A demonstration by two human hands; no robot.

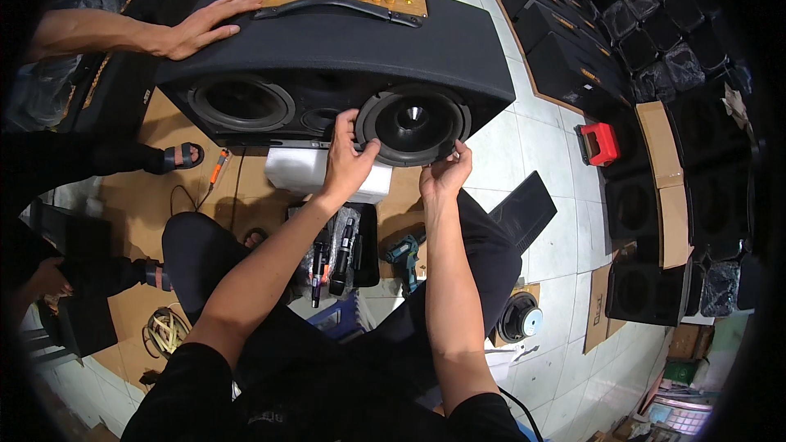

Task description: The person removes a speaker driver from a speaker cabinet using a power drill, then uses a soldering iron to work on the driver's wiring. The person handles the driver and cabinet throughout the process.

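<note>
While the black speaker cabinet (344, 49) lies on the floor (540, 164), its right round driver (412, 124) is gripped at the rim by the left hand (348, 160) and the right hand (446, 173). Another person's hand (201, 26) is pressed flat on the cabinet's top left corner.

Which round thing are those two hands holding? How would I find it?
Find the long black speaker cabinet lying across the middle. The speaker cone sits at its right front opening, gripped by the left hand and right hand. Unlike the left speaker, it has a shiny centre.
</note>
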